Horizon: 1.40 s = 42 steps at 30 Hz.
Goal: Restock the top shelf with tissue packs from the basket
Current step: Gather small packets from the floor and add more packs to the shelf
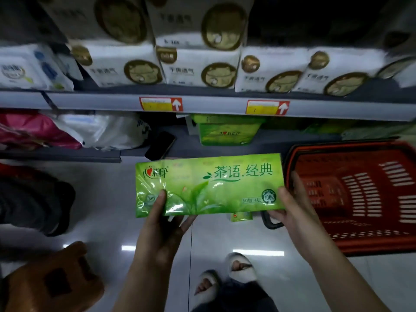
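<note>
I hold a long green tissue pack (209, 184) flat in front of me with both hands. My left hand (162, 224) grips its lower left edge, thumb on top and fingers underneath. My right hand (292, 210) grips its right end, thumb on the front. The red plastic basket (351, 242) sits on the floor to the right, just behind my right hand; its inside looks bare. More green tissue packs (227, 131) lie on the lower shelf behind the held pack. A small green pack (240, 216) lies on the floor below it.
The grey shelf edge (213, 105) above carries white packs with gold emblems (198, 64) and two price tags. A black phone (160, 145) and plastic bags (99, 131) lie on the lower shelf. A brown bag (51, 282) and dark clothing sit on the floor at left. My sandalled feet (225, 278) are below.
</note>
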Motion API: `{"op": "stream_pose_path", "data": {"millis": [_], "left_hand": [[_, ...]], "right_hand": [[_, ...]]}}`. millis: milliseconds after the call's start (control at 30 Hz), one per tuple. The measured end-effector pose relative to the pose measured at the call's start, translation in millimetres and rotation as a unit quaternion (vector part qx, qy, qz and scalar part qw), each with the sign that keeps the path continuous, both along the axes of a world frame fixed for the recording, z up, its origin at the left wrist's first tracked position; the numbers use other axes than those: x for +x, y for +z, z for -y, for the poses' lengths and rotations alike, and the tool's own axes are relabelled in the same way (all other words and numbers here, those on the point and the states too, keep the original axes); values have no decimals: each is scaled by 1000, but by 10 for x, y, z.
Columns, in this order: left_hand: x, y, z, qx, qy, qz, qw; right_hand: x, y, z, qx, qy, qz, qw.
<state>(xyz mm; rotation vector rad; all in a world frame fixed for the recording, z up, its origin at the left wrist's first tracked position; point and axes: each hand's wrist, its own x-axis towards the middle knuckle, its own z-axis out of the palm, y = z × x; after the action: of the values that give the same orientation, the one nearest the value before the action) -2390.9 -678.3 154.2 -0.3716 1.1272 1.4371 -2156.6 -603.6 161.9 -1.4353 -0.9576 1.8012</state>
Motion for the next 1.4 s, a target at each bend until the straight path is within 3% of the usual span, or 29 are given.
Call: {"op": "stream_pose_path", "data": {"millis": [333, 433, 733, 867, 1067, 1400], "left_hand": [[190, 1819, 166, 52, -7, -12, 999], [84, 2287, 311, 77, 4, -25, 997], [-84, 3549, 453, 163, -100, -161, 968], [-45, 3997, 391, 199, -123, -244, 941], [35, 4588, 257, 229, -140, -299, 916], [28, 5363, 257, 340, -112, -283, 890]], "right_hand": [[67, 1634, 109, -26, -84, -150, 985], [108, 2165, 181, -2, -99, -157, 983], [345, 3523, 306, 79, -106, -149, 980], [436, 3999, 326, 108, -116, -129, 979], [541, 4649, 356, 155, -136, -155, 966], [603, 5352, 425, 244, -101, -227, 937]]}}
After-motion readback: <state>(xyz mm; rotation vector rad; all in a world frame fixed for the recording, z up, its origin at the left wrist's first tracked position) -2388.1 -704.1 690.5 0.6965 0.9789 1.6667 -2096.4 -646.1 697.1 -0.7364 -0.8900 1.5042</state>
